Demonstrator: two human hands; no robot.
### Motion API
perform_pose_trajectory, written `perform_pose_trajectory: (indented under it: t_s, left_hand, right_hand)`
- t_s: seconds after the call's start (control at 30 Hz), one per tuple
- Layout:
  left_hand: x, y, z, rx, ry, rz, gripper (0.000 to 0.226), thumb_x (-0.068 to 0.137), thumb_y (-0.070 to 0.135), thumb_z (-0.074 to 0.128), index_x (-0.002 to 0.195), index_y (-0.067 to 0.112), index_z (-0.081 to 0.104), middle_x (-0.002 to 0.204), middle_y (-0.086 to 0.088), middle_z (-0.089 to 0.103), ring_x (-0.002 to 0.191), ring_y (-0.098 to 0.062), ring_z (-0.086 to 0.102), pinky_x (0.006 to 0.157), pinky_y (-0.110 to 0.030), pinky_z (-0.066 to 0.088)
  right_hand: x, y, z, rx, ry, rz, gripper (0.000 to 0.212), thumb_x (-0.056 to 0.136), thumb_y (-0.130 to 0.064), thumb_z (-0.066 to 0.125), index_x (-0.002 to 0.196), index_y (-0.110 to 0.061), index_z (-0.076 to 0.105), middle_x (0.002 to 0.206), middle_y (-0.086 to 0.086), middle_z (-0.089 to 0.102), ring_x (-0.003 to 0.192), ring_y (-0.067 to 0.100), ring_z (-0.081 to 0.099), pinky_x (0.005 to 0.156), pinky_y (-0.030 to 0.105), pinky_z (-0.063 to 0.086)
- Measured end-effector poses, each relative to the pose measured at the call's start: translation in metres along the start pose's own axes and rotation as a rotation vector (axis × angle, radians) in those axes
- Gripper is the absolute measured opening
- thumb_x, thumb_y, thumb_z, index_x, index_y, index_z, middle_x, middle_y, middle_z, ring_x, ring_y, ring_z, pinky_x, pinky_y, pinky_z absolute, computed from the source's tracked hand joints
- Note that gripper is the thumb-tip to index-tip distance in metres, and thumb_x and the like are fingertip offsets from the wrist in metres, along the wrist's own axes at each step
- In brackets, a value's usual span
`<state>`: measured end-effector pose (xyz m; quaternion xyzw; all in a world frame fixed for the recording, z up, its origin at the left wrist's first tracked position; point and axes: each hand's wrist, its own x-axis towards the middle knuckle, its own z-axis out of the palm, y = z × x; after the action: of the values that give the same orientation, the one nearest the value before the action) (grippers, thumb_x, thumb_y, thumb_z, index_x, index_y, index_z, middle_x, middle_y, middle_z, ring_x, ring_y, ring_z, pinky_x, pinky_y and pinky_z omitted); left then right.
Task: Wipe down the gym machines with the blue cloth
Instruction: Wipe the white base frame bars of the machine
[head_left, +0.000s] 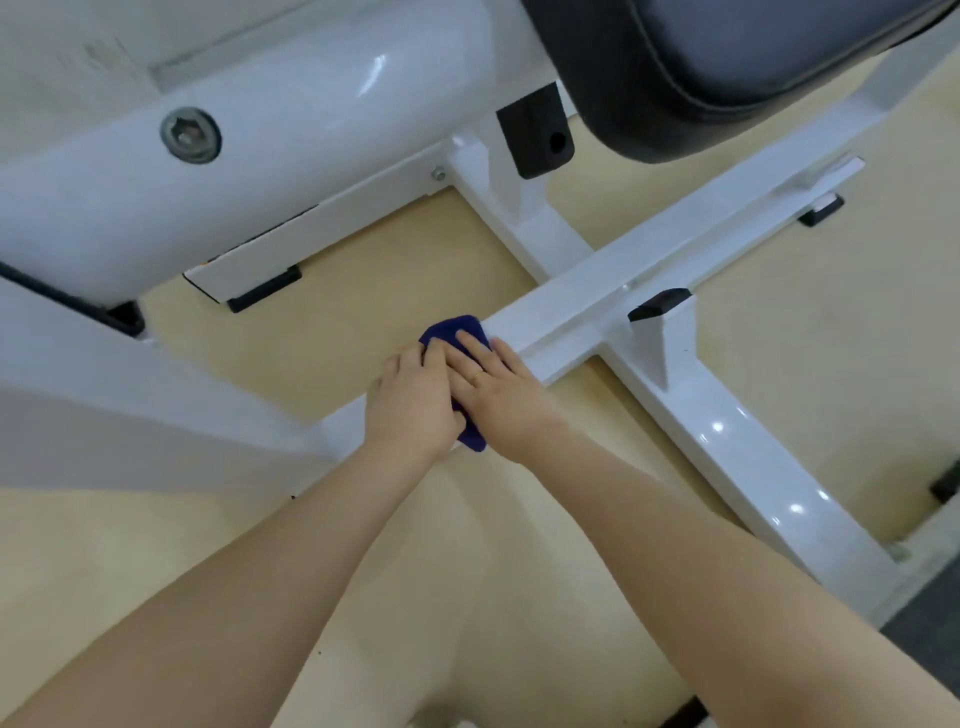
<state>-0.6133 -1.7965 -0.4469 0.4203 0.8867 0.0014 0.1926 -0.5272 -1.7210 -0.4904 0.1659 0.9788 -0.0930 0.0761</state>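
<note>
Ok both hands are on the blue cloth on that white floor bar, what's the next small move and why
Probably slide the blue cloth rightward along the white base bar, toward the black-capped post. Both the left hand and right hand press it flat near the bar's left part, and the long stretch to the right lies ahead of the cloth.

Pale tan floor (810, 332) with a dark grey mat strip (930, 623) at right edge

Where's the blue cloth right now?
The blue cloth sits mid-frame in the head view, pressed onto the white floor bar of the machine's frame under the left hand and right hand.
</note>
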Motion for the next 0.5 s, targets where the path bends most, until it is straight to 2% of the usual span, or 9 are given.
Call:
perform_pose_trajectory:
  t_s: [0.07, 0.13, 0.23, 0.3, 0.37, 0.5]
  left_hand:
    - [0.008, 0.002, 0.001, 0.034, -0.025, 0.004, 0.075, 0.083, 0.027, 0.062, 0.143, 0.015, 0.020, 0.143, -0.005, 0.033, 0.129, -0.025, 0.032, 0.097, -0.033, 0.035]
    - [0.015, 0.003, 0.000, 0.075, -0.009, -0.001, 0.076, 0.082, 0.030, 0.065, 0.142, 0.015, 0.020, 0.143, -0.006, 0.033, 0.128, -0.026, 0.033, 0.098, -0.034, 0.034]
    - [0.024, 0.006, 0.004, 0.135, -0.032, -0.010, 0.074, 0.083, 0.039, 0.064, 0.141, 0.015, 0.025, 0.138, -0.006, 0.041, 0.127, -0.025, 0.038, 0.101, -0.034, 0.030]
    - [0.030, 0.007, 0.005, 0.161, -0.039, -0.022, 0.064, 0.084, 0.042, 0.061, 0.136, 0.015, 0.034, 0.127, -0.006, 0.050, 0.119, -0.025, 0.046, 0.099, -0.034, 0.031]
    - [0.034, 0.006, 0.004, 0.178, -0.030, -0.022, 0.051, 0.085, 0.042, 0.061, 0.125, 0.014, 0.044, 0.117, -0.006, 0.056, 0.108, -0.024, 0.053, 0.094, -0.032, 0.032]
    - [0.040, 0.008, 0.000, 0.198, -0.010, -0.002, 0.032, 0.083, 0.040, 0.062, 0.103, 0.017, 0.054, 0.099, 0.000, 0.062, 0.091, -0.020, 0.058, 0.081, -0.029, 0.031]
  right_hand:
    - [0.001, 0.026, -0.001, 0.010, 0.017, 0.069, 0.079, 0.095, -0.034, 0.045, 0.149, -0.024, -0.010, 0.158, -0.005, -0.013, 0.145, 0.020, -0.012, 0.114, 0.038, -0.014]
    - [0.000, 0.061, 0.000, 0.010, 0.050, 0.232, 0.084, 0.094, -0.034, 0.051, 0.149, -0.025, -0.011, 0.158, -0.006, -0.013, 0.145, 0.019, -0.011, 0.113, 0.037, -0.013]
    - [-0.002, 0.106, -0.004, -0.019, 0.081, 0.502, 0.079, 0.096, -0.030, 0.049, 0.150, -0.023, -0.008, 0.158, -0.005, -0.008, 0.146, 0.021, -0.006, 0.116, 0.037, -0.006]
    - [0.004, 0.113, -0.009, -0.017, 0.076, 0.574, 0.076, 0.097, -0.025, 0.045, 0.150, -0.018, -0.010, 0.159, -0.001, -0.008, 0.146, 0.024, -0.005, 0.117, 0.037, -0.003]
    - [0.006, 0.096, -0.014, 0.023, 0.079, 0.555, 0.074, 0.098, -0.021, 0.042, 0.149, -0.014, -0.010, 0.159, 0.002, -0.009, 0.145, 0.026, -0.006, 0.117, 0.036, -0.004]
    - [0.003, 0.038, -0.009, 0.039, 0.032, 0.206, 0.067, 0.099, -0.015, 0.034, 0.149, -0.016, -0.011, 0.158, 0.001, -0.014, 0.145, 0.025, -0.011, 0.116, 0.036, -0.008]
